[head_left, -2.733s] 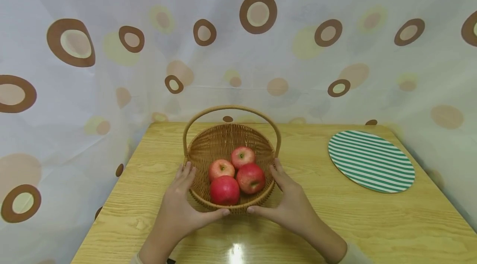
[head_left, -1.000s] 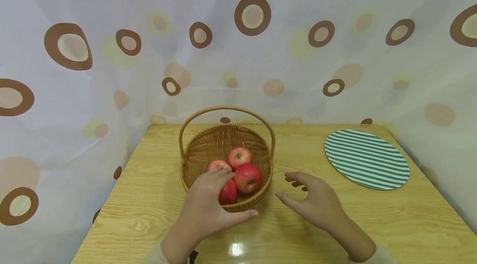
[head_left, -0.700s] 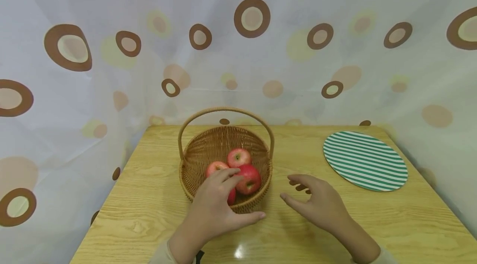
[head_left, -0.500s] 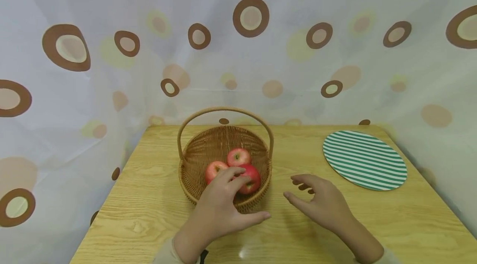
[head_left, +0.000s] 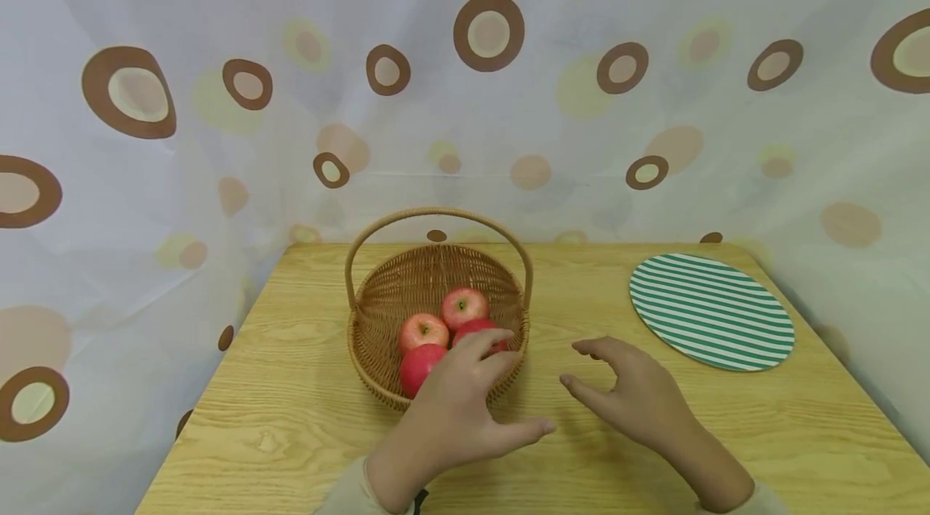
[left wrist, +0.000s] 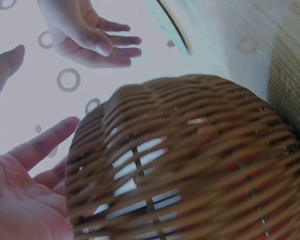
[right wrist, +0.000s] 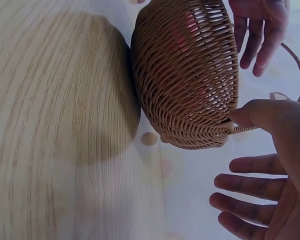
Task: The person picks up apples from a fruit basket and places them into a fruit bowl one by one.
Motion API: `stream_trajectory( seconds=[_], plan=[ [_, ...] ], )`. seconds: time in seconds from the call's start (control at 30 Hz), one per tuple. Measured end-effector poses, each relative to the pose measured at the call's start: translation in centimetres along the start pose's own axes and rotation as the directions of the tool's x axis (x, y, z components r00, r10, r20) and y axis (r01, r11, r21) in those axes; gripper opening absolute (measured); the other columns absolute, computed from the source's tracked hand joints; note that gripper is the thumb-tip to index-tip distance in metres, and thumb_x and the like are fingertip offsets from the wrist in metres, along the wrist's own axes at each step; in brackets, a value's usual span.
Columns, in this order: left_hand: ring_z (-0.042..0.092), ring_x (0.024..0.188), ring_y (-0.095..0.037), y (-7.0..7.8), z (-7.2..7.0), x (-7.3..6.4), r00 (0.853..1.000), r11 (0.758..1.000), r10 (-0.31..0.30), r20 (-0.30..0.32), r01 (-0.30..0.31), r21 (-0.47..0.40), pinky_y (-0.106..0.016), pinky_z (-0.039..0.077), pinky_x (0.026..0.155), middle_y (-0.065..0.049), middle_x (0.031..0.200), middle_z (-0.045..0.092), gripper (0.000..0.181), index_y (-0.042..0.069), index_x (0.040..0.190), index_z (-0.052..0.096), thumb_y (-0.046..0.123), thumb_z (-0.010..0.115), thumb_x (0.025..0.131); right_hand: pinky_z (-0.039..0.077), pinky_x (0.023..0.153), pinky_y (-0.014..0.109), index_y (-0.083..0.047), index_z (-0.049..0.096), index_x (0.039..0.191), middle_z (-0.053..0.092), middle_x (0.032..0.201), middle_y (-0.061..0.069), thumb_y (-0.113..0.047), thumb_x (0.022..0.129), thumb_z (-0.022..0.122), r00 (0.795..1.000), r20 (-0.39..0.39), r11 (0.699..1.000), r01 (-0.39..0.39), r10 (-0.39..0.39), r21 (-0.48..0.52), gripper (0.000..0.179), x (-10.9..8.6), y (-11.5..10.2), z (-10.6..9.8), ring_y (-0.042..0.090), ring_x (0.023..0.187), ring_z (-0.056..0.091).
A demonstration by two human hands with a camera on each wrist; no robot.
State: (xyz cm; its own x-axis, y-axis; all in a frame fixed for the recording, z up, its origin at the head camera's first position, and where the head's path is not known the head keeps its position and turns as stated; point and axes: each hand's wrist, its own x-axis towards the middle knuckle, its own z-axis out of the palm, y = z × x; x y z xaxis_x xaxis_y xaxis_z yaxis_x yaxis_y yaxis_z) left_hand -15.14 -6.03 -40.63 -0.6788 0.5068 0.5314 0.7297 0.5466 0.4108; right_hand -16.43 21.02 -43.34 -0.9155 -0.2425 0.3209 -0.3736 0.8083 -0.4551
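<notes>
A brown wicker basket [head_left: 392, 273] with an arched handle stands on the wooden table, several red apples [head_left: 465, 307] lying inside it. My left hand [head_left: 458, 402] hovers over the basket's front right rim, fingers spread, holding nothing; in the head view it hides part of two apples. To the right of the basket, my right hand [head_left: 643, 398] hangs above the table with its fingers loosely bent and nothing in them. The wrist views show the basket's woven side [left wrist: 190, 160] close to the left hand, and the right hand [right wrist: 270, 190] apart from any object it could grip.
A round placemat [head_left: 712, 311] with green and white stripes lies at the table's right side. Behind the wooden table [head_left: 291, 386] hangs a pale curtain [head_left: 407, 127] patterned with brown rings and spots.
Both hands have let go of the basket's sides. The left has moved right across the basket's front, and the right has drawn away to the right. Basket and apples stay in place.
</notes>
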Motion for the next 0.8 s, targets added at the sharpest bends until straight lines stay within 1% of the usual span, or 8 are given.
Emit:
stream_trajectory(
  seconds=[0.13,0.27,0.43,0.53,0.63,0.7,0.8],
  plan=[
    [0.065,0.126,-0.021,0.4,0.5,0.5,0.999,0.999,0.039,0.002,-0.039,0.025,-0.037,0.059,0.104,-0.009,0.137,0.068,0.065,0.008,0.119,0.078,0.061,0.086,0.082,0.061,0.09,0.058,-0.012,0.073,0.132,0.074,0.131,0.009,-0.048,0.095,0.079,1.0,0.008,1.0,0.005,-0.005,-0.029,0.053,-0.1,0.3,-0.3,0.038,0.121,0.07],
    [0.067,0.125,-0.021,0.6,1.1,1.0,0.998,0.996,0.068,0.001,-0.068,0.066,-0.039,0.056,0.107,-0.006,0.134,0.07,0.062,0.011,0.117,0.079,0.062,0.085,0.082,0.057,0.096,0.064,-0.01,0.068,0.139,0.071,0.138,0.015,-0.05,0.095,0.077,1.0,0.015,0.997,-0.002,0.003,-0.076,0.06,0.0,0.6,-0.6,0.043,0.128,0.065],
    [0.067,0.126,-0.019,0.9,1.9,1.6,0.996,0.99,0.094,0.009,-0.094,0.103,-0.037,0.057,0.106,-0.005,0.134,0.071,0.055,0.014,0.116,0.08,0.06,0.081,0.086,0.055,0.098,0.066,-0.008,0.068,0.139,0.07,0.138,0.017,-0.049,0.096,0.077,1.0,0.019,0.994,-0.01,0.012,-0.106,0.06,0.0,1.1,-0.8,0.044,0.128,0.064],
    [0.069,0.122,-0.019,1.2,2.4,1.9,0.993,0.985,0.12,0.005,-0.119,0.128,-0.036,0.058,0.103,-0.005,0.132,0.072,0.049,0.015,0.115,0.08,0.057,0.078,0.09,0.054,0.099,0.066,-0.007,0.068,0.138,0.071,0.137,0.017,-0.048,0.095,0.078,1.0,0.017,0.993,-0.001,0.003,-0.119,0.06,-0.1,1.5,-0.9,0.045,0.127,0.064],
    [0.071,0.119,-0.019,1.5,2.8,2.2,0.991,0.98,0.132,0.018,-0.134,0.145,-0.035,0.06,0.1,-0.004,0.131,0.073,0.048,0.015,0.115,0.08,0.057,0.075,0.093,0.054,0.1,0.066,-0.006,0.068,0.137,0.072,0.135,0.017,-0.046,0.094,0.079,1.0,0.009,0.991,0.012,-0.011,-0.13,0.059,-0.2,1.9,-1.1,0.045,0.126,0.065],
    [0.07,0.12,-0.019,1.7,3.1,2.5,0.991,0.981,0.125,0.039,-0.129,0.146,-0.035,0.061,0.098,-0.004,0.133,0.072,0.052,0.015,0.123,0.077,0.058,0.073,0.095,0.054,0.1,0.065,-0.006,0.068,0.136,0.072,0.134,0.017,-0.046,0.094,0.079,1.0,0.007,0.99,0.021,-0.02,-0.136,0.059,-0.3,2.2,-1.2,0.044,0.125,0.066],
    [0.069,0.125,-0.019,1.8,3.5,2.8,0.992,0.985,0.103,0.07,-0.112,0.134,-0.034,0.062,0.096,-0.006,0.141,0.068,0.063,0.014,0.139,0.069,0.059,0.072,0.095,0.055,0.099,0.065,-0.006,0.068,0.136,0.072,0.134,0.016,-0.046,0.095,0.079,0.999,0.008,0.99,0.032,-0.032,-0.137,0.058,-0.3,2.4,-1.3,0.043,0.124,0.067]
  ],
)
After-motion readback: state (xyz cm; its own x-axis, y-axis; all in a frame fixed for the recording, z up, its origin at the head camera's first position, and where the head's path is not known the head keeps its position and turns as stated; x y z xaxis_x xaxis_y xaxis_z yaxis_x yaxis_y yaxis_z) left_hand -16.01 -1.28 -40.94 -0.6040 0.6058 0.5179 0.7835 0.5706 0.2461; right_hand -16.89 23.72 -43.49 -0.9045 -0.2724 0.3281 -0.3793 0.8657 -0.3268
